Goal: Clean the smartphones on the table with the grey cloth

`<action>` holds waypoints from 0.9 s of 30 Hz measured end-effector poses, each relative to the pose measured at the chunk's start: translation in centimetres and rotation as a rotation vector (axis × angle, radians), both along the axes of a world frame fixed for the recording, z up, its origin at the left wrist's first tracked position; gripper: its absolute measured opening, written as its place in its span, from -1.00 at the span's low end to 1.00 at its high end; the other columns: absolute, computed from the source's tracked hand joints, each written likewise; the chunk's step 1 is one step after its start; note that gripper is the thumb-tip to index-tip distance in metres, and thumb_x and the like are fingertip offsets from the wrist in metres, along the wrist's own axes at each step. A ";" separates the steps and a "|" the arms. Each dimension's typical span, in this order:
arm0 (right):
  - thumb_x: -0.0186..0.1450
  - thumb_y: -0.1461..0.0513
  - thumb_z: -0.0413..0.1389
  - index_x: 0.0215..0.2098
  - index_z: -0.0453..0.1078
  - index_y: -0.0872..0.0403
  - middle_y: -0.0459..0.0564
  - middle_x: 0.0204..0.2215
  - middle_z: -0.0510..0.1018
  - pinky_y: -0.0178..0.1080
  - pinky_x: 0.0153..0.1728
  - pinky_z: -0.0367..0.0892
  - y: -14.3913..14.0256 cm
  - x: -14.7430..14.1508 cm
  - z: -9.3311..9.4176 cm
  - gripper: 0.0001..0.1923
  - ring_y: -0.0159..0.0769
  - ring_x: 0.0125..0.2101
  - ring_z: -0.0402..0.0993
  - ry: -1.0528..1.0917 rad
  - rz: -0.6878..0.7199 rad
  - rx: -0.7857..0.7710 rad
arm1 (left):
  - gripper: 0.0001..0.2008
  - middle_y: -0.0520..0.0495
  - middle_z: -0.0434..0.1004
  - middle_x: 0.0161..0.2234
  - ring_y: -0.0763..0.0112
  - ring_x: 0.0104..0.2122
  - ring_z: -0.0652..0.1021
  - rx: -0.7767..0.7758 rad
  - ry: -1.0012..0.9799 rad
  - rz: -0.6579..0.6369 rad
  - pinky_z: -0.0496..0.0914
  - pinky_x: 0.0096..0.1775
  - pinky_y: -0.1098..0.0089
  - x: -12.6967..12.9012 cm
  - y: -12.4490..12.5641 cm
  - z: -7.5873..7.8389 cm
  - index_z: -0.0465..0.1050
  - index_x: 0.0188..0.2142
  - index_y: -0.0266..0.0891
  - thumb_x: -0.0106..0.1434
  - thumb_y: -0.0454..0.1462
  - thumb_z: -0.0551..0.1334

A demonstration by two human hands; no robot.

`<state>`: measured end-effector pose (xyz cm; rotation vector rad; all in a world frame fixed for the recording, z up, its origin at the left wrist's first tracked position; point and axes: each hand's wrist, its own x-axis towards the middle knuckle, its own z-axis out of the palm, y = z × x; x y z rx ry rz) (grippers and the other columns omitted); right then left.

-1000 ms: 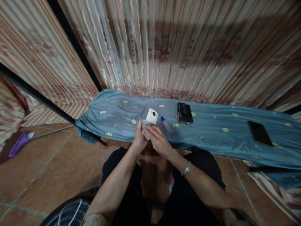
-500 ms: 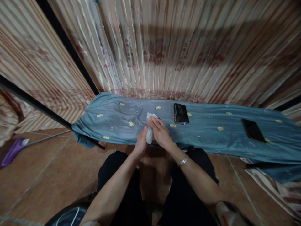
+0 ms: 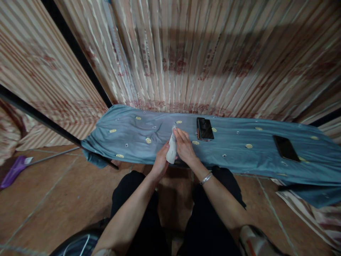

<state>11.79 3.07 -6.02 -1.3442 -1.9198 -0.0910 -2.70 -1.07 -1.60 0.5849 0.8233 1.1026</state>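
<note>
A smooth white, elongated object (image 3: 172,152) tilts over the near edge of the cloth-covered surface; its exact kind is unclear. My left hand (image 3: 160,159) is closed around its left side and lower part. Along its upper right side, my right hand (image 3: 184,145) has its fingers bent together against it. A thin whitish piece (image 3: 174,128), perhaps tissue or wipe, shows at the top by the right fingertips. The fingers hide part of both things.
A blue patterned cloth (image 3: 135,137) covers the long bench-like surface. A dark phone-like stack (image 3: 205,128) lies right of my hands, and another black phone (image 3: 286,148) farther right. Black poles (image 3: 77,53) stand at left. A purple broom (image 3: 14,172) lies on the floor.
My right hand has shifted slightly right, uncovering more of the white object. The object now leans more to the right, and the whitish piece at its top shows less.
</note>
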 end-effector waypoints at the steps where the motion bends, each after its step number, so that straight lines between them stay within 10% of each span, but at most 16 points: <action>1: 0.50 0.35 -0.14 0.45 0.23 0.12 0.26 0.34 0.43 0.18 0.33 0.33 0.0 0.1 -0.1 -0.42 -0.01 0.31 0.34 0.007 -0.003 -0.005 | -0.57 -0.21 0.72 -0.04 0.23 -0.20 0.69 -0.003 -0.002 0.001 0.64 -0.21 0.29 0.0 0.0 0.0 0.55 0.20 -0.28 0.37 -0.23 0.29; 17: 0.52 0.22 -0.14 0.31 0.39 0.16 0.25 0.14 0.63 0.05 0.17 0.47 0.2 0.4 0.1 -0.50 -0.01 0.11 0.56 0.237 -0.130 -0.164 | -0.55 -0.21 0.73 0.01 0.15 -0.09 0.73 -0.013 -0.041 -0.009 0.65 -0.10 0.23 -0.8 0.5 0.7 0.47 0.27 -0.25 0.43 -0.24 0.21; 27: 0.43 0.38 -0.09 0.34 0.35 0.23 0.31 0.05 0.66 0.09 0.13 0.47 -1.1 -0.9 0.2 -0.45 0.04 0.01 0.55 0.025 -0.100 -0.128 | -0.69 -0.14 0.76 -0.12 0.31 -0.11 0.71 -0.080 -0.203 0.082 0.55 0.04 0.39 -0.4 1.6 0.2 0.56 0.10 -0.31 0.44 -0.29 0.20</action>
